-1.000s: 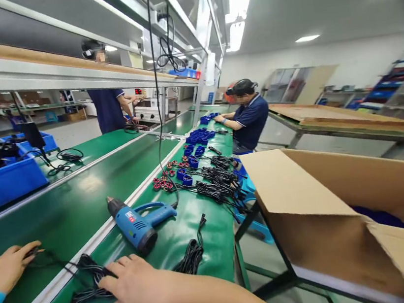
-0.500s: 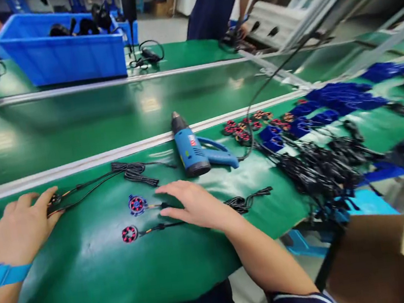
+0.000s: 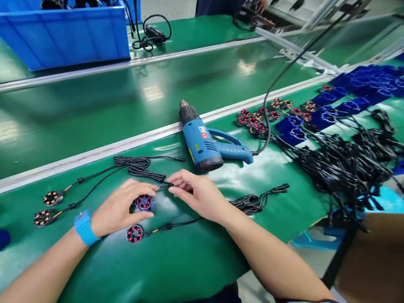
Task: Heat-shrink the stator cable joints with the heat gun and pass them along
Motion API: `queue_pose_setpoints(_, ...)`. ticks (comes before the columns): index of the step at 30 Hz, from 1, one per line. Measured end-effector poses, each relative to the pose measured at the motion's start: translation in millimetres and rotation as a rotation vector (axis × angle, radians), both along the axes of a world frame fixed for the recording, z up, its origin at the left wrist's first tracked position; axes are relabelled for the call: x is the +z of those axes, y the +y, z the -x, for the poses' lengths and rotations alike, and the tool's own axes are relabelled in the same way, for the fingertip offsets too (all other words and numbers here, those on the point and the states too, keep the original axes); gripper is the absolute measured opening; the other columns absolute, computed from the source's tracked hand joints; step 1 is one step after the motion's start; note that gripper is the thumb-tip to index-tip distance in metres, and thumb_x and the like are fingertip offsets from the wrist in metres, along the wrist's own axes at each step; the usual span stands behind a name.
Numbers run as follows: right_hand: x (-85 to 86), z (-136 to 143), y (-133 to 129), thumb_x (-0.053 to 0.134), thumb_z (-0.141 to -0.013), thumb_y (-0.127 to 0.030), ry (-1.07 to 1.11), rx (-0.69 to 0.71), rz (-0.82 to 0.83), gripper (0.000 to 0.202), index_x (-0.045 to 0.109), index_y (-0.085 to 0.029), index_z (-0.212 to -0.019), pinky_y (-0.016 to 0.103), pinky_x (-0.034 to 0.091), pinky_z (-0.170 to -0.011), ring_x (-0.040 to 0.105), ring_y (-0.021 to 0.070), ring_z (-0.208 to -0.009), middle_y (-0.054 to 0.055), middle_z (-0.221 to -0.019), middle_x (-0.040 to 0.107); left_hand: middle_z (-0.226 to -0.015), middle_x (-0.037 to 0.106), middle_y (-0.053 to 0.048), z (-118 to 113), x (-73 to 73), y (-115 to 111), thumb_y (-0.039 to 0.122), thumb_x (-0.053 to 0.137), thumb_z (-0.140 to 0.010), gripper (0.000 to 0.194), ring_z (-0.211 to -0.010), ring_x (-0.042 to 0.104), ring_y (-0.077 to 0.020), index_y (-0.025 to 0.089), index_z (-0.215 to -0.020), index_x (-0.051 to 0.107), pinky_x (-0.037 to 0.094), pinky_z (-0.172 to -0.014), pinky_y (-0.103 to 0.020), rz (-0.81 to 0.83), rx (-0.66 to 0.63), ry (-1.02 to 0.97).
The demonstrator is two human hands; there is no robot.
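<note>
My left hand (image 3: pixel 125 208), with a blue band at the wrist, curves round a red and blue motor coil (image 3: pixel 144 202), its fingers on the coil's edge. My right hand (image 3: pixel 196 192) pinches the black cable (image 3: pixel 169 184) that leads from this coil. Just below lies a second red coil (image 3: pixel 134 234), its cable running under my right hand to a coiled bundle (image 3: pixel 248 204). Two copper-coloured coils (image 3: pixel 52 197) (image 3: pixel 43 218) rest on the green mat to the left, wired to a black cable bundle (image 3: pixel 139 165).
A blue heat gun (image 3: pixel 203 144) lies behind my right hand. Many black cables (image 3: pixel 333 164), blue parts (image 3: pixel 371 82) and red coils (image 3: pixel 257 119) cover the right side. A blue crate (image 3: pixel 60 38) stands beyond the rail; a person's hand (image 3: pixel 262 2) is at the far bench.
My left hand has let go of the coils at the far left and moved right to the red and blue coil. My right hand has closed on its cable.
</note>
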State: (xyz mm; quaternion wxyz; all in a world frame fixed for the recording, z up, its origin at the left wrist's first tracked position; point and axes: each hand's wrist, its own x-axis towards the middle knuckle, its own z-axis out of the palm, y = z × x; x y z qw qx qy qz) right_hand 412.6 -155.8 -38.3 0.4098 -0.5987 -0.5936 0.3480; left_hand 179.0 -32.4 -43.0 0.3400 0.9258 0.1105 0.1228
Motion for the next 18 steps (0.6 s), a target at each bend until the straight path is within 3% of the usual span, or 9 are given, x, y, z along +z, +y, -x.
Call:
queue_pose_setpoints(4, -4.4, 2, 0, 0.061, -0.098, -0.031, -0.03, -0.018, -0.004, 0.012, 0.06, -0.024, -0.108, 0.031, 0.058, -0.08, 0.071, 0.0165, -0.086, 0.001, -0.095, 0.072, -0.117, 0.065, -0.005, 0, -4.4, -8, 0.049, 0.065, -0.093, 0.028, -0.101, 0.059, -0.0196, 0.021, -0.098, 0.062, 0.05, -0.088, -0.032, -0.149, 0.063, -0.009)
queue_pose_setpoints(10, -11.5, 15, -7, 0.056, -0.102, -0.025, -0.075, 0.009, -0.043, 0.011, 0.054, -0.024, -0.113, 0.026, 0.059, -0.073, 0.073, 0.0145, -0.078, 0.0, -0.093, 0.074, -0.114, 0.061, -0.009, -5, -3.7, -17, 0.041, 0.055, -0.099, 0.028, -0.102, 0.058, -0.0229, 0.017, -0.113, 0.058, 0.05, -0.086, -0.035, -0.284, 0.208, 0.101)
queue_pose_setpoints(14, -19.7, 32, -7, 0.055, -0.105, -0.027, -0.219, -0.018, -0.226, 0.008, 0.056, -0.021, -0.11, 0.024, 0.06, -0.068, 0.074, 0.0148, -0.076, 0.004, -0.096, 0.074, -0.097, 0.057, -0.006, -11, 0.3, -19, 0.054, 0.063, -0.093, 0.04, -0.088, 0.056, -0.0219, 0.017, -0.106, 0.056, 0.048, -0.073, -0.033, -0.346, 0.262, 0.193)
queue_pose_setpoints(18, -27.9, 43, 1, 0.054, -0.106, -0.027, -0.403, -0.044, -0.467, 0.011, 0.06, -0.019, -0.11, 0.024, 0.06, -0.068, 0.074, 0.0152, -0.075, 0.004, -0.095, 0.075, -0.096, 0.057, -0.005, -13, 6.1, -17, 0.049, 0.069, -0.089, 0.038, -0.085, 0.054, -0.0211, 0.015, -0.1, 0.053, 0.046, -0.072, -0.032, -0.324, 0.259, 0.232)
